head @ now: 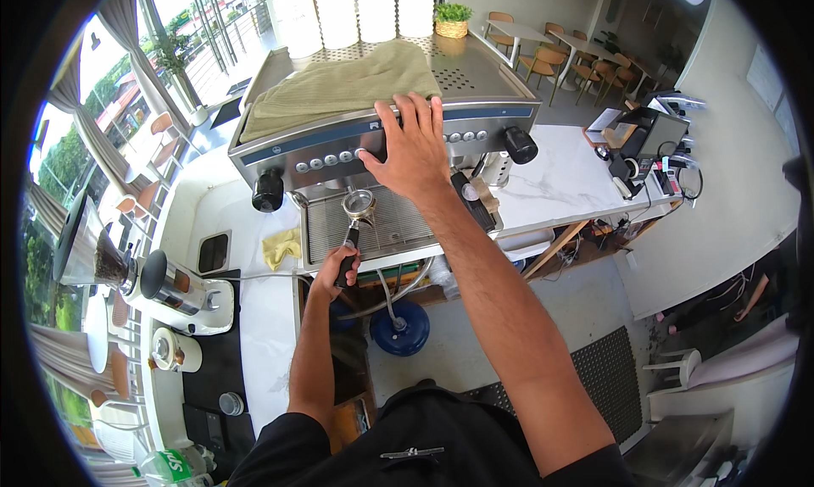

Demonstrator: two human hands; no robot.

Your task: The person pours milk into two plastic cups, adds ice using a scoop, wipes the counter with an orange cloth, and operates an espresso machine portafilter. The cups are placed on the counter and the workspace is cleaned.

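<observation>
My left hand (335,272) grips the black handle of a portafilter (358,203). Its round metal basket faces up over the slatted drip tray (400,223) of an espresso machine (486,113); I cannot tell whether it touches the tray. My right hand (412,150) lies spread on the machine's front panel, fingertips over the top edge and thumb beside the left row of buttons. It covers part of the panel. Under the fingertips, an olive-green cloth (343,83) is draped across the machine's top. A second black handle (474,201) shows at the tray's right side, partly behind my right forearm.
A coffee grinder (184,293) with a bean hopper stands left, near a yellow cloth (280,248) and a small sink (214,252). Stacked cups (375,10) and a potted plant (452,20) top the machine. A blue water jug (400,328) sits below. Someone's arm (753,299) shows far right.
</observation>
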